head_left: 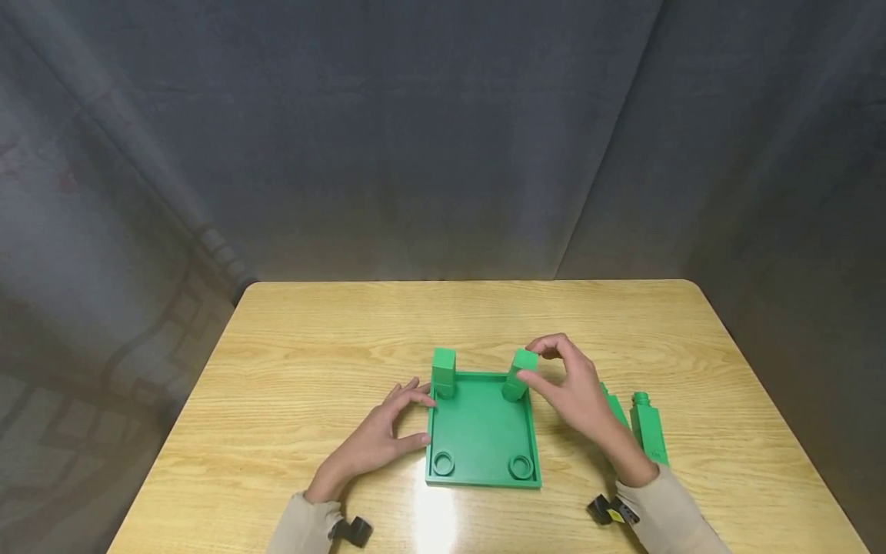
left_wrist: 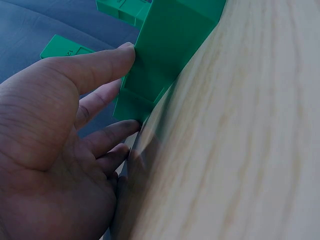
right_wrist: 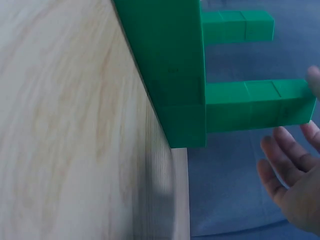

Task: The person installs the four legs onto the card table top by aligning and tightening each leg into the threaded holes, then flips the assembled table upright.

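A shallow green square tray (head_left: 484, 431) with raised walls lies on the table. In its far corners stand two square green posts, the left post (head_left: 444, 373) and the right post (head_left: 521, 375). My right hand (head_left: 577, 392) pinches the top of the right post between thumb and fingers; the right wrist view shows this post (right_wrist: 257, 105) sticking up from the tray wall (right_wrist: 170, 70). At the tray's left side, my left hand (head_left: 377, 438) touches the wall with thumb and fingertips, fingers fairly straight. Round sockets (head_left: 521, 466) show in the two near corners.
Right of the tray, two more green posts lie on the wooden table (head_left: 311, 346). One loose post (head_left: 648, 431) shows a threaded end; the other post (head_left: 614, 404) is partly behind my right forearm. A grey curtain (head_left: 415, 154) hangs past the far edge.
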### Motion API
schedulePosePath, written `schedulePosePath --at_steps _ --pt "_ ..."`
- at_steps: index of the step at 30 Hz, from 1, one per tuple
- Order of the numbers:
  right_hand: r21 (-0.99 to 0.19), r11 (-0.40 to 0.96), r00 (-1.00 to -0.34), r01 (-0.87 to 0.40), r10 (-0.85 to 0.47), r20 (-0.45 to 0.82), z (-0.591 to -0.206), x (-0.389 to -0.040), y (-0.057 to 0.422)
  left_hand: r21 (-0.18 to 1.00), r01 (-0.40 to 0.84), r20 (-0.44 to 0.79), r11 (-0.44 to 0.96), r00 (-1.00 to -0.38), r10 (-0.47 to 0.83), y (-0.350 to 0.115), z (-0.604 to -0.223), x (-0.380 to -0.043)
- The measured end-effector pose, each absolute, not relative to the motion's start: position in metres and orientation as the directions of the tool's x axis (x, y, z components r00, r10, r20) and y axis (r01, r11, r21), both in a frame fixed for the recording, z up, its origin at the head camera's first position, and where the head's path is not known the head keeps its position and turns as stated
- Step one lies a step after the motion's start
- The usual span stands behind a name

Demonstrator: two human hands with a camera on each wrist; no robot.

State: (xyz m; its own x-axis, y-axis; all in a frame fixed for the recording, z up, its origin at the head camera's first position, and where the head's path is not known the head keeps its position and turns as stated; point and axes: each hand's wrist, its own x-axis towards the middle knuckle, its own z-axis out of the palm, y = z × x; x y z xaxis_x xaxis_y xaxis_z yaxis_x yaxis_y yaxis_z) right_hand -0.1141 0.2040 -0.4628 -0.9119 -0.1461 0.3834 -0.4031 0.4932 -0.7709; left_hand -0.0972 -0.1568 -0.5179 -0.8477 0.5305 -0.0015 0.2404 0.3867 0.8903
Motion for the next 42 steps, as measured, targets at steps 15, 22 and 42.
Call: schedulePosePath --at_steps 15,22,42 --pt "-0.757 0.389 -0.848 -0.525 -0.321 0.422 -0.463 -0.116 0.215 0.891 0.243 0.001 0.384 -0.847 0.532 -0.156 -0.518 -0.097" --pt "-0.755 0.384 -0.845 -0.531 -0.312 0.435 -0.464 -0.118 0.215 0.890 0.243 0.002 0.385 -0.847 0.532 -0.156 -0.517 -0.097" --pt "-0.758 0.476 -0.894 -0.445 -0.188 0.407 -0.463 -0.114 0.208 0.894 0.237 -0.001 0.380 -0.848 0.530 -0.156 -0.518 -0.097"
